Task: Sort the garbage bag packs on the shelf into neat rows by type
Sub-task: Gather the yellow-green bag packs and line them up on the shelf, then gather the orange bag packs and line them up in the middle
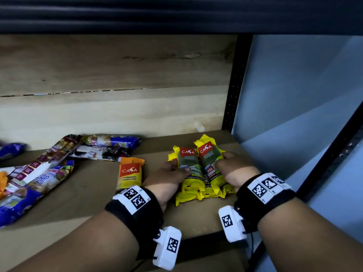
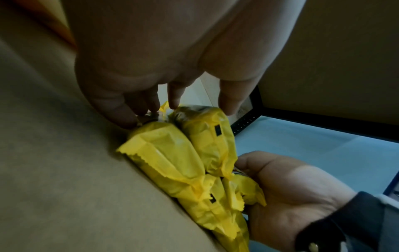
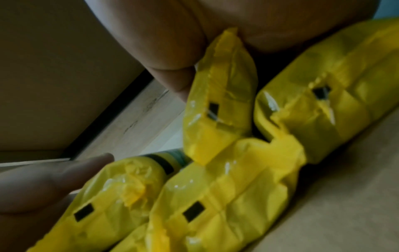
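Note:
Several yellow CASA garbage bag packs (image 1: 208,154) lie in a two-layer pile at the right end of the wooden shelf (image 1: 94,205). My left hand (image 1: 169,175) holds the pile's left side, thumb over the upper left pack. On the right side, my right hand (image 1: 229,165) curls its fingers over the upper right pack. In the left wrist view my left hand (image 2: 172,100) has its fingertips on the far part of the yellow packs (image 2: 172,153), while my right hand (image 2: 291,187) cups their near ends. In the right wrist view the yellow packs (image 3: 226,187) lie under my right hand (image 3: 172,42).
An orange CASA pack (image 1: 130,173) lies just left of my left hand. Further left is a loose heap of purple, blue and white packs (image 1: 35,173), with one purple pack (image 1: 112,141) near the back board. A black upright post (image 1: 233,85) bounds the shelf on the right.

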